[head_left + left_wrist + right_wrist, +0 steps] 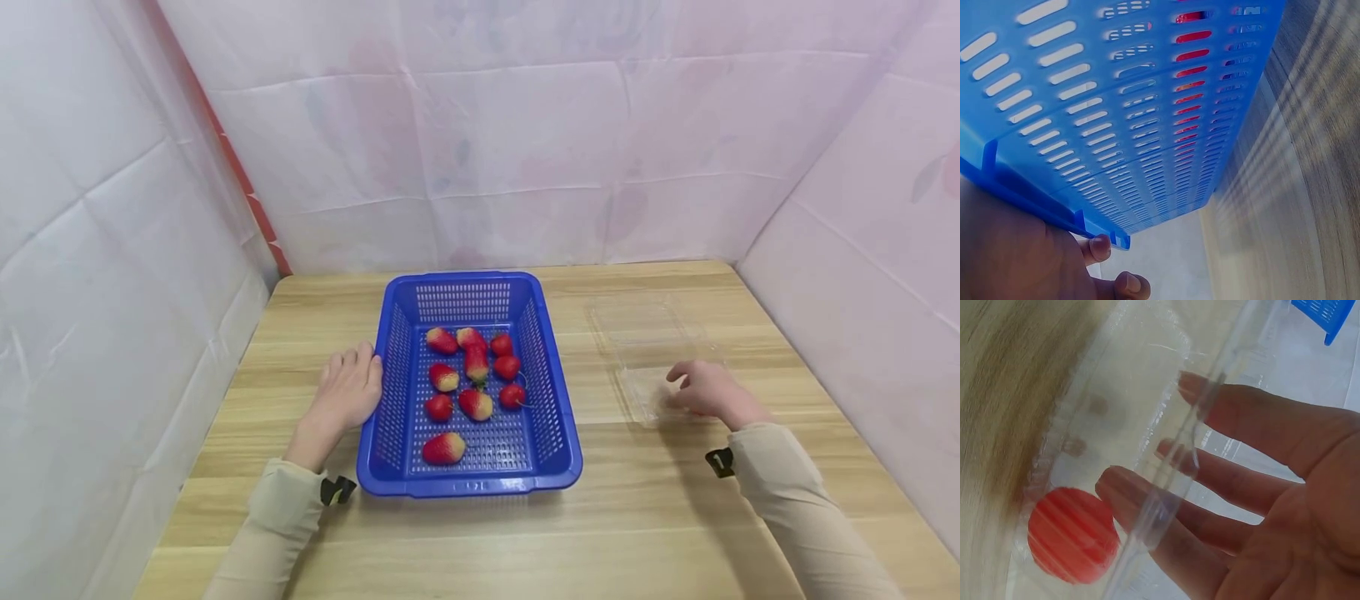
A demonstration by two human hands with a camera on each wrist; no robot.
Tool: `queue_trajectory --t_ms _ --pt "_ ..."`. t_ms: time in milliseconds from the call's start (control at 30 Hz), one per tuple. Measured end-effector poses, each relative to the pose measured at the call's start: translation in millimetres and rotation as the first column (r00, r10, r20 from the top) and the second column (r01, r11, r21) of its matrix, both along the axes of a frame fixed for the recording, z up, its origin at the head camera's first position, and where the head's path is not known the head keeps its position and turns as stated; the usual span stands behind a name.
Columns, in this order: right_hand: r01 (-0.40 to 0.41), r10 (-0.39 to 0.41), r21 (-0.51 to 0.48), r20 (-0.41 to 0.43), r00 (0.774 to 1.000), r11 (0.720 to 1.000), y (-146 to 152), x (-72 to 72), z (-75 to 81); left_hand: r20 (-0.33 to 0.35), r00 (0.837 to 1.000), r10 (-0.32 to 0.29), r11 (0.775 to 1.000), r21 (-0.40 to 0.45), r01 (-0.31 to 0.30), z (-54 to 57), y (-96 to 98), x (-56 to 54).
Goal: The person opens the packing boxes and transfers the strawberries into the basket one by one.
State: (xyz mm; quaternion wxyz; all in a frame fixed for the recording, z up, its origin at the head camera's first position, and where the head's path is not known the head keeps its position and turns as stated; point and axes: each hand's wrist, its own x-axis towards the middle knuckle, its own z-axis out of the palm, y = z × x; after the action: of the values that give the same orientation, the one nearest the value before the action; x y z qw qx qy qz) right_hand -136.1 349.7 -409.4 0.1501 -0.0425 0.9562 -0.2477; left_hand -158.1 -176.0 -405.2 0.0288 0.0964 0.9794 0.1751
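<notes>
A blue plastic basket holds several red-and-yellow strawberries and several red cherries with thin stems. At its left side my left hand grips the rim, fingers curled below it on the outside; the rim hides part of the hand in the left wrist view. Over on the right, my right hand is at a clear plastic clamshell box, which lies opened out. Its fingers are loosely bent and spread inside the box. A round red fruit lies by one fingertip, seen through the clear wall; its kind is unclear.
Both the basket and the box stand on a light wooden table. White printed sheets enclose its back and sides. A red strip runs down the back left corner.
</notes>
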Motion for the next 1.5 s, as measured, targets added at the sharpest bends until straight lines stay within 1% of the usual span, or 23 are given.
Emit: queue_trajectory --t_ms 133,367,533,600,633,767,833,867,967,1067,1167,1267,1367,1500 --pt "0.0 0.0 0.011 -0.003 1.0 1.0 -2.5 0.8 0.7 0.004 1.0 -0.002 1.0 0.004 0.002 -0.3 0.2 -0.2" --pt "0.031 -0.031 -0.032 0.007 0.999 0.999 -2.3 1.6 -0.3 -0.005 1.0 -0.001 1.0 0.003 0.001 -1.3 0.1 -0.2" --pt "-0.016 0.019 0.052 -0.046 0.999 0.999 -1.7 0.5 -0.9 -0.006 1.0 -0.004 1.0 0.012 0.004 -1.6 -0.9 -0.5" --pt "-0.026 0.03 0.068 -0.067 0.997 0.997 -2.3 0.2 -0.7 0.001 1.0 -0.003 1.0 0.013 0.003 -1.5 -1.3 -0.5" --pt "-0.013 0.016 0.046 -0.066 0.998 0.999 -2.6 0.6 0.2 0.004 1.0 -0.002 1.0 0.013 0.002 -1.5 -1.5 -0.6" --pt "0.033 -0.033 0.002 -0.152 0.988 0.999 0.2 0.9 3.6 0.008 1.0 0.001 1.0 0.012 -0.001 -1.4 -1.7 -0.8" --pt "0.074 -0.07 0.016 -0.192 0.979 0.997 4.7 1.7 5.1 0.007 1.0 0.001 1.0 0.011 -0.001 -1.1 -1.5 -0.8" --pt "0.087 -0.075 0.047 -0.214 0.974 0.995 7.5 2.1 5.1 0.007 1.0 -0.002 1.0 0.011 0.002 -0.8 -1.4 -0.8" --pt "0.122 -0.097 0.117 -0.198 0.975 0.986 16.5 3.9 1.4 0.008 1.0 -0.003 1.0 0.009 0.003 -0.3 -0.6 -0.6" --pt "0.101 -0.075 0.151 -0.169 0.983 0.983 22.9 4.6 -7.3 0.011 1.0 -0.001 1.0 0.009 0.001 -0.3 0.2 -0.6" --pt "0.075 -0.052 0.139 -0.158 0.986 0.987 25.3 4.0 -17.5 0.012 1.0 0.003 1.0 0.007 -0.003 -1.4 0.5 -0.9" --pt "0.072 -0.055 0.112 -0.153 0.987 0.991 24.5 2.5 -24.6 0.011 1.0 0.004 1.0 0.002 -0.004 -2.0 0.5 -1.1" --pt "0.092 -0.079 0.091 -0.14 0.987 0.992 21.8 0.5 -26.1 0.01 1.0 0.003 1.0 0.002 -0.003 -1.2 0.7 -0.6" --pt "0.114 -0.106 0.072 -0.109 0.988 0.991 16.9 -2.6 -23.2 0.011 1.0 0.009 1.0 0.003 -0.009 -0.3 1.0 -0.3"
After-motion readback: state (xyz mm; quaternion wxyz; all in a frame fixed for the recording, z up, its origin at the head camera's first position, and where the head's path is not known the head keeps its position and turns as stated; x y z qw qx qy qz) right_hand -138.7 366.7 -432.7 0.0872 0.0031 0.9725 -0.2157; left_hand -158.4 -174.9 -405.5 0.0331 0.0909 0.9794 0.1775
